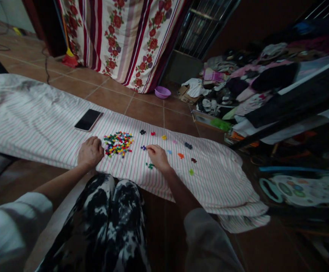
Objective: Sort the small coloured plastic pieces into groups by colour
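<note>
A mixed pile of small coloured pieces [118, 143] lies on a striped cloth [53, 124] in front of me. My left hand [90, 153] rests curled on the cloth at the pile's left edge; anything inside it is hidden. My right hand [158, 156] is pinched beside a small purple cluster [143, 147], too small to tell what is between the fingertips. Around it lie little single-colour groups: black [142, 132], red [153, 133], yellow [164, 137], dark grey [188, 146], orange [180, 155], brown [193, 160], lime [191, 172] and dark green [150, 166].
A phone [88, 120] lies on the cloth left of the pile. Beyond the cloth is a tiled floor with a purple basin [162, 92], a broom [70, 58] and a floral curtain [133, 41]. Heaped clothes [238, 79] and a dark bar [266, 130] are at the right.
</note>
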A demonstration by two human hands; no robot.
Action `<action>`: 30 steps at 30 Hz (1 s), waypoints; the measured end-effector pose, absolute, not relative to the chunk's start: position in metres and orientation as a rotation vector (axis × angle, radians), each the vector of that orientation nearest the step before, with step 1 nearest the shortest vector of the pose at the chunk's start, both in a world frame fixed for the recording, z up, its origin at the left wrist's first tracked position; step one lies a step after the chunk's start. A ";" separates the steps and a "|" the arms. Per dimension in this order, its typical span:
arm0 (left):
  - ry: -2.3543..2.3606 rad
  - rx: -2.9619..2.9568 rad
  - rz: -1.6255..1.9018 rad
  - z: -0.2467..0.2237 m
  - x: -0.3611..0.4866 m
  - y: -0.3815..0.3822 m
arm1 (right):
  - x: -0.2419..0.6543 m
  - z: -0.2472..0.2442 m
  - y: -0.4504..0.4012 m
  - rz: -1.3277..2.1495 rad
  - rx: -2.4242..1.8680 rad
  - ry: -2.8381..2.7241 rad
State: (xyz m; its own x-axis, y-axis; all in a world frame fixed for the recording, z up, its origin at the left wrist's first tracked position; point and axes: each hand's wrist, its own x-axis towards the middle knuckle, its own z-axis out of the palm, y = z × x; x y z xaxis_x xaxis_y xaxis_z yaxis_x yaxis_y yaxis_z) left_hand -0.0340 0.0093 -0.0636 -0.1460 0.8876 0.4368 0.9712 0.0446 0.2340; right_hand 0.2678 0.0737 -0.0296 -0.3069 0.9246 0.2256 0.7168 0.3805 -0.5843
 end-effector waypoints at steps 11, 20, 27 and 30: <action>-2.165 -1.946 -0.778 -0.063 -0.033 0.010 | 0.182 -0.054 0.041 0.499 -1.521 -2.101; -2.143 -1.945 -0.775 -0.065 -0.034 0.010 | 0.173 -0.057 0.032 0.377 -1.645 -2.100; -2.162 -1.948 -0.770 -0.061 -0.033 0.010 | 0.170 -0.061 0.030 0.352 -1.666 -2.049; -2.153 -1.962 -0.782 -0.061 -0.034 0.009 | 0.170 -0.060 0.030 0.355 -1.667 -2.037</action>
